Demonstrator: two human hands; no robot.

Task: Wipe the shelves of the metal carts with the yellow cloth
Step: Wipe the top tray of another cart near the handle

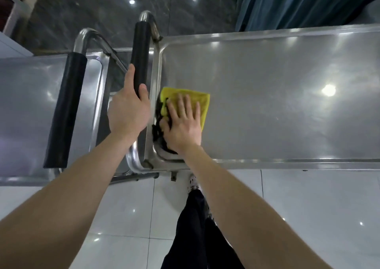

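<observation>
Two metal carts stand side by side. The right cart's top shelf (pixel 267 96) is a shiny steel tray. A folded yellow cloth (pixel 197 100) with a dark underside lies at that shelf's left end. My right hand (pixel 183 122) presses flat on the cloth with straight, spread fingers. My left hand (pixel 128 108) grips the black padded handle (pixel 139 57) of the right cart, thumb on one side and index finger stretched along the other. The left cart's top shelf (pixel 26 104) lies at the left, behind its own black handle (pixel 65 112).
White glossy floor tiles (pixel 308 207) stretch in front of the carts. My dark trouser leg and a shoe (pixel 193 183) stand close under the right cart's near edge. A dark marble wall base (pixel 102 18) and a blue curtain (pixel 298 1) rise behind the carts.
</observation>
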